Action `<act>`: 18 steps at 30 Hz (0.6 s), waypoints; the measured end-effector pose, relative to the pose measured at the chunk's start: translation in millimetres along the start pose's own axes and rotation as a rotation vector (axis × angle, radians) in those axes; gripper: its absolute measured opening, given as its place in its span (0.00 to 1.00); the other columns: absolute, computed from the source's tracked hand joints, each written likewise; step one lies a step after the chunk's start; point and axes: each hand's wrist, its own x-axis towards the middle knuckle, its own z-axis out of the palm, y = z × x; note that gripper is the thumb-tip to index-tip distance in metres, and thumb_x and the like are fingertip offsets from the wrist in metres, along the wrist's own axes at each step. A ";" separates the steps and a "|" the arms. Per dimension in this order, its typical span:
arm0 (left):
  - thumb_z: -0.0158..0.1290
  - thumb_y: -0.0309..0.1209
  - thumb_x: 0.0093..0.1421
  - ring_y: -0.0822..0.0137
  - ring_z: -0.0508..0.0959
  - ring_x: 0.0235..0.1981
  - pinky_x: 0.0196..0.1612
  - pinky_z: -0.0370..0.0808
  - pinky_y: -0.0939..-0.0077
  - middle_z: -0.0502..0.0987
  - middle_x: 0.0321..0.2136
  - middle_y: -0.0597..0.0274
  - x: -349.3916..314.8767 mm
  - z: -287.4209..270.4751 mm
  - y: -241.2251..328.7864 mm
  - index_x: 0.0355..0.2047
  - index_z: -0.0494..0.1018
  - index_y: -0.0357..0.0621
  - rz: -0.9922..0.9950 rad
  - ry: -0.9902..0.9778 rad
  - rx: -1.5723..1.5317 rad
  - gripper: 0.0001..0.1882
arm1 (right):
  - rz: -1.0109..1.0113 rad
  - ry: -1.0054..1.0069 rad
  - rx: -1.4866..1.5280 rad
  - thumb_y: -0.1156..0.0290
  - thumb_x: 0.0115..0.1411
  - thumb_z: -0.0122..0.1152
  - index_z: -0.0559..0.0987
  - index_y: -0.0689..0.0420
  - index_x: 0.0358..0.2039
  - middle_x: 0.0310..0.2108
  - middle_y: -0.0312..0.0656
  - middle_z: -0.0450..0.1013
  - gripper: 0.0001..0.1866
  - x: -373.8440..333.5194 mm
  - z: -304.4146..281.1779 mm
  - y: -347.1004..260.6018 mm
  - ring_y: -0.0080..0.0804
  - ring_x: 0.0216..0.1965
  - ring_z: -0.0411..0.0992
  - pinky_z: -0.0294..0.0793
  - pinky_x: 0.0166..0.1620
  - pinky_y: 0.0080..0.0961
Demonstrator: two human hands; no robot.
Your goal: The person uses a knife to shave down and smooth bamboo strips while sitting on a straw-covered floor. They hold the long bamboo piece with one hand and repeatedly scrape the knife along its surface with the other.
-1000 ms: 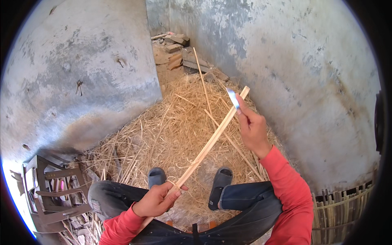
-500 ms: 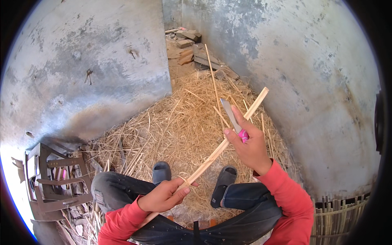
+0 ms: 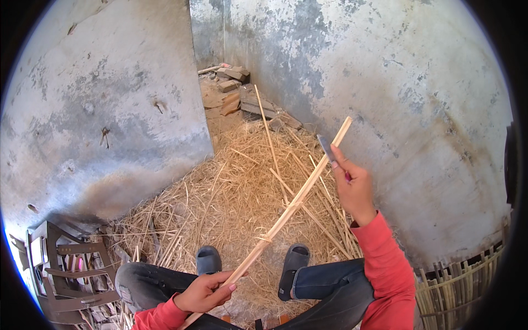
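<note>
A long pale bamboo strip (image 3: 280, 223) slants from my lap up to the right, with a thin curl of shaving on its middle. Its lower part is gripped by my left hand (image 3: 206, 291), fingers closed around it. Near the upper end, my right hand (image 3: 352, 184) is closed on a knife (image 3: 326, 147) with a grey blade and a bit of pink handle showing. The blade lies across or just beside the strip there; whether it touches cannot be made out. Most of the handle is hidden in the hand.
Shavings (image 3: 231, 192) cover the floor around my sandals (image 3: 209, 260), with loose strips (image 3: 267, 129) among them. Broken bricks (image 3: 234, 74) lie farther back. Peeling walls (image 3: 99, 110) rise on both sides. A brown frame (image 3: 77, 269) stands at left, a slatted bamboo fence (image 3: 462, 286) at right.
My right hand with the knife has moved up along the strip toward its far end. The left hand has dropped lower, and the view has shifted, so the walls and bricks sit farther left.
</note>
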 end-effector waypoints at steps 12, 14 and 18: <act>0.46 0.29 0.75 0.83 0.61 0.20 0.23 0.59 0.84 0.63 0.22 0.75 9.7 -1.9 -3.6 0.68 0.64 0.39 -0.054 0.085 -0.145 0.23 | -0.041 -0.376 0.030 0.74 0.70 0.54 0.77 0.63 0.60 0.22 0.43 0.73 0.19 -38.6 34.1 -6.9 0.14 0.23 0.64 0.65 0.27 0.19; 0.45 0.29 0.75 0.83 0.61 0.20 0.23 0.58 0.84 0.63 0.22 0.75 9.6 -4.3 -5.5 0.68 0.64 0.40 -0.053 0.100 -0.110 0.23 | -0.062 -0.356 0.118 0.73 0.71 0.55 0.77 0.63 0.60 0.27 0.44 0.76 0.19 -51.1 41.0 -17.7 0.14 0.24 0.64 0.66 0.28 0.18; 0.45 0.29 0.75 0.82 0.60 0.18 0.23 0.59 0.83 0.62 0.20 0.74 9.5 -2.1 7.4 0.67 0.65 0.37 -0.079 0.117 -0.119 0.22 | 0.025 -0.302 0.181 0.73 0.70 0.56 0.76 0.63 0.60 0.36 0.46 0.81 0.20 -35.7 42.1 -14.1 0.14 0.25 0.66 0.68 0.30 0.18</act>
